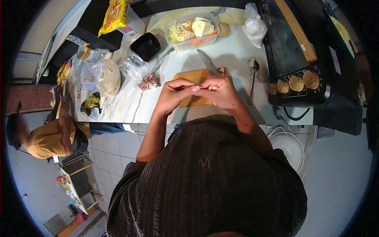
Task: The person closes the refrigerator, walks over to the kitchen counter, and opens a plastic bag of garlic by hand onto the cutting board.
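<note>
My left hand (173,96) and my right hand (220,94) meet over a wooden cutting board (185,75), fingertips pinched together. Whatever sits between the fingertips is too small and covered to make out. A small whitish piece, like a garlic clove (213,87), shows in the curled fingers of my right hand. Behind the hands, a knife (206,61) lies with its blade pointing away from me, its lower part hidden. To the left of my left hand is a clear plastic bag with reddish-purple pieces (150,81), which look like shallots.
A clear tub of cut vegetables (192,33) stands at the back, near a black bowl (146,46). A spoon (252,81) and a tied bag of white powder (254,29) lie right, beside a black appliance (292,94). Another person (51,136) is at far left.
</note>
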`<state>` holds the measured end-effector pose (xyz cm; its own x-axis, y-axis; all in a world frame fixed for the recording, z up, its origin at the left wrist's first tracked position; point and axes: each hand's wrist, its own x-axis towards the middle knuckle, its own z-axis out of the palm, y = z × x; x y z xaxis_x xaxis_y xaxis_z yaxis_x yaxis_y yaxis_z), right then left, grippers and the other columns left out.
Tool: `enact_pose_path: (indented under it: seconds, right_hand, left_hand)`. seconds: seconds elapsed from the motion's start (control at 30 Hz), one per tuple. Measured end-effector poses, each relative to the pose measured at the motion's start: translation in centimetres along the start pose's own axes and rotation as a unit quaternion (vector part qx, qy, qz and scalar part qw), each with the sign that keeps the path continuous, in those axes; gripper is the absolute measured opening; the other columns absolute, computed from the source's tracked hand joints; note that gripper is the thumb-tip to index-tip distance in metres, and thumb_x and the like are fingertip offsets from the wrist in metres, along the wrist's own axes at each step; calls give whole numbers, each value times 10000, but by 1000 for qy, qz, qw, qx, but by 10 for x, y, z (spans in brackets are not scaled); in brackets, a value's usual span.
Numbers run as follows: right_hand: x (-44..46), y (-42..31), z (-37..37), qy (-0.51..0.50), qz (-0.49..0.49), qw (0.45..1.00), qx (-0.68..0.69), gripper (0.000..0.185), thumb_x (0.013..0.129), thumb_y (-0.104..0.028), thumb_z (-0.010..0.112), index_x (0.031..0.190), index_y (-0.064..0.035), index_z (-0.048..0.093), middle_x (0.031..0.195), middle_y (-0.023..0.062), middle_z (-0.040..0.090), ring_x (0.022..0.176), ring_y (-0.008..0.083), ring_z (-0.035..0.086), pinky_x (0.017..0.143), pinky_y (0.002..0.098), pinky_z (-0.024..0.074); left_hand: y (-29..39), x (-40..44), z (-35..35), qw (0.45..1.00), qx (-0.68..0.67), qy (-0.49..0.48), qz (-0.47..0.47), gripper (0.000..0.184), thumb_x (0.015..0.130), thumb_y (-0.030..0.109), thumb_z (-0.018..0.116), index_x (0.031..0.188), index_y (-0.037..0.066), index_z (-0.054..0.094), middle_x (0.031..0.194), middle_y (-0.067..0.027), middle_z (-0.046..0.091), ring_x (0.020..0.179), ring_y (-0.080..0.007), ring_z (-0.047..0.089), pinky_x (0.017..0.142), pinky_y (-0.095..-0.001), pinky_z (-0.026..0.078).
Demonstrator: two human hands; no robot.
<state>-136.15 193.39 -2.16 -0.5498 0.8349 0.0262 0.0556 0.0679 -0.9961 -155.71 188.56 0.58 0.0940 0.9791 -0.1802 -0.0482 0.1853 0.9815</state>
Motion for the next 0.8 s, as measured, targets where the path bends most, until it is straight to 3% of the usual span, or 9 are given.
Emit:
enact_pose_path:
  seconds: [0.1,0.23,0.3,0.33,0.43,0.5,0.73,0.8]
  right_hand:
    - [-3,-11,-1,-11,62,997,53,235,790,-179,802,832,22,687,742,8,648,688,51,558,595,233,454]
    - [-1,-4,0,-16,75,991,114,208,805,-184,791,841,-4,693,733,-3,645,695,42,559,579,236,445]
    - [-3,-19,-3,-16,104,984,146,147,870,-177,719,847,-34,698,687,-26,589,598,44,477,523,211,345]
    - [-2,-14,-1,-16,104,984,145,147,870,-177,719,847,-34,698,687,-26,589,598,44,477,523,211,345]
    - [-1,0,1,8,127,962,240,162,912,-187,663,881,-29,678,708,-25,570,605,56,451,542,203,328]
    - [-1,-1,-4,-30,126,922,364,115,930,-142,626,930,-29,650,727,-25,545,623,60,443,556,206,329]
    - [3,-4,9,34,110,909,400,140,950,-163,604,986,-33,640,767,-27,550,616,50,430,559,208,331]
    - [6,3,11,95,97,927,351,186,951,-193,610,1022,-25,647,804,-23,578,634,35,436,562,200,335]
  left_hand:
    - [-7,1,-3,999,-39,-7,14,96,860,83,715,892,-7,724,855,-60,683,815,-122,631,775,-269,500]
    - [-13,3,8,997,-43,19,57,100,862,83,714,904,-7,722,842,-58,670,781,-116,615,744,-263,490]
    - [-11,4,16,994,-64,59,64,96,870,87,705,920,7,717,860,-47,655,805,-114,588,769,-255,458]
    - [-13,6,19,994,-65,58,64,96,870,87,705,920,7,717,860,-47,655,805,-114,588,769,-255,458]
    - [-20,9,21,989,-71,75,110,91,875,62,693,928,-10,710,895,-63,659,835,-123,599,788,-258,462]
    - [-20,10,22,984,-74,92,133,87,876,31,681,942,-20,703,924,-71,661,845,-129,601,801,-260,466]
    - [-22,12,30,970,-49,137,193,95,890,30,666,965,-27,678,918,-57,650,837,-118,595,777,-251,479]
    - [-24,12,36,957,-46,210,193,107,887,24,671,978,-31,680,912,-55,651,813,-108,611,739,-224,490]
